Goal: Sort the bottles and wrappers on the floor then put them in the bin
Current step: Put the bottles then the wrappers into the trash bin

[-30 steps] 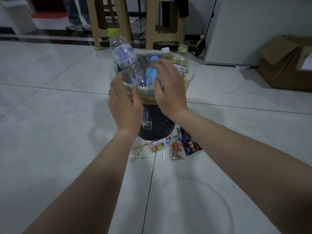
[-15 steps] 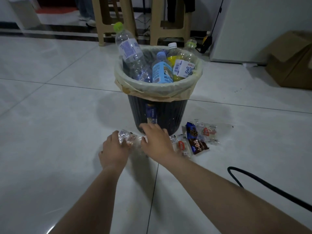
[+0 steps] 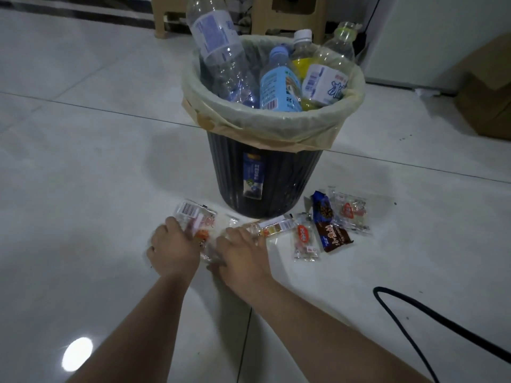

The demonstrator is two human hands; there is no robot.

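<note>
Plainly, barcoded bottle (image 3: 279, 87) and wrapper (image 3: 193, 215)

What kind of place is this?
Probably an indoor room, perhaps an office or storeroom: glossy white floor tiles, plastic stools at the back and a cardboard box on the right.

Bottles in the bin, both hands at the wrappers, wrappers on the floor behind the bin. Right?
Not behind: the head view shows the wrappers on the floor in front of the bin, nearer the person. The bottles are in the bin; left hand and right hand are at the wrappers.
</note>
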